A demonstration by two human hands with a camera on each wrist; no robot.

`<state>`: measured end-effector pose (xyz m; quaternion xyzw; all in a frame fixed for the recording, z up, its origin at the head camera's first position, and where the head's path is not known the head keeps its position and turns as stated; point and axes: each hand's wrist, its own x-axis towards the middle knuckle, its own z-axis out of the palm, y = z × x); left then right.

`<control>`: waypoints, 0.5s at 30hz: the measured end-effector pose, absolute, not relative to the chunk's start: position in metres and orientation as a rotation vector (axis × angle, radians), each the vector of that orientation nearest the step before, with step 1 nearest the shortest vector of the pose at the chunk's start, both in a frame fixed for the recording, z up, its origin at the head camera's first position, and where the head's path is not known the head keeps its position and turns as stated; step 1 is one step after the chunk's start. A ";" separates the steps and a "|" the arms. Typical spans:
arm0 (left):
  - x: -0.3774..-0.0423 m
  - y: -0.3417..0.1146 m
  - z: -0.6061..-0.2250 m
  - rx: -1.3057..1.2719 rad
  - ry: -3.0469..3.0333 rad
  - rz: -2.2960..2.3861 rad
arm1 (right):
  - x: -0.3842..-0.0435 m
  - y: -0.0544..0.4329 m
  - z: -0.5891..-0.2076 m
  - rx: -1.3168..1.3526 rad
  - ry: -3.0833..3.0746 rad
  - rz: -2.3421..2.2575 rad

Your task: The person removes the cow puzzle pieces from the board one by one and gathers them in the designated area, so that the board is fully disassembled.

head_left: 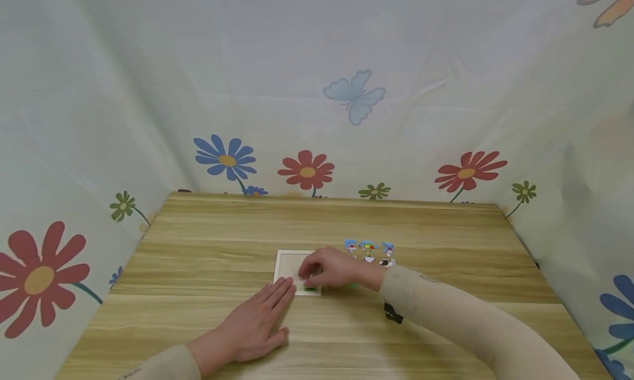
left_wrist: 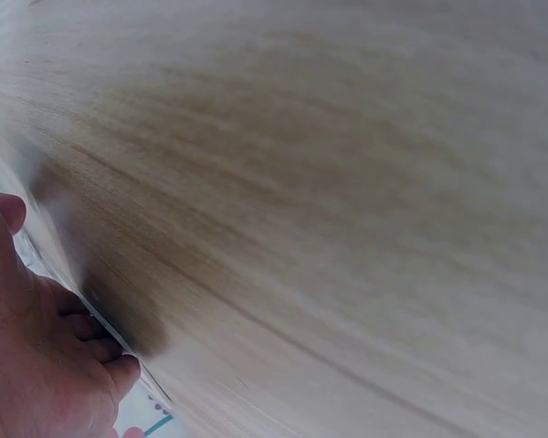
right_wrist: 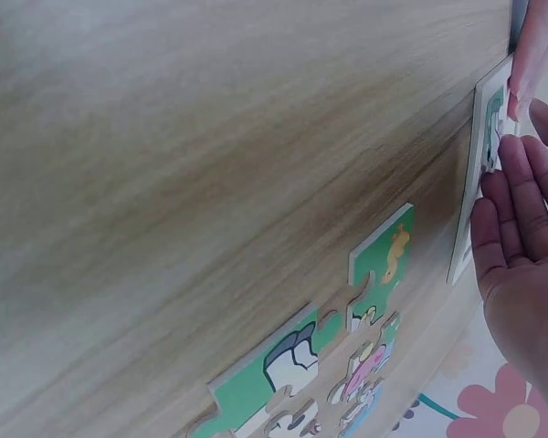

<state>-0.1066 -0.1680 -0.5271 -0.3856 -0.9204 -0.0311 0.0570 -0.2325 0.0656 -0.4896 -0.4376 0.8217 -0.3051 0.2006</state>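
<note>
A small pale puzzle tray with a raised white border lies on the wooden table. My left hand lies flat with straight fingers, its fingertips at the tray's front left border. Over the tray's right side, my right hand bends its fingers and thumb together at a puzzle piece with green on it, near the tray's front edge. The fingers partly cover this piece. Just right of the tray, loose puzzle pieces lie in rows, partly hidden by my right wrist.
The wooden table reaches back to a pale curtain printed with flowers and a butterfly. Loose green-edged pieces lie flat beside the tray, under the right forearm. A black strap part hangs below the right sleeve.
</note>
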 end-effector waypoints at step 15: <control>-0.106 -0.167 -0.525 -1.158 -2.793 -0.095 | -0.229 0.064 -0.493 -1.170 2.256 -0.987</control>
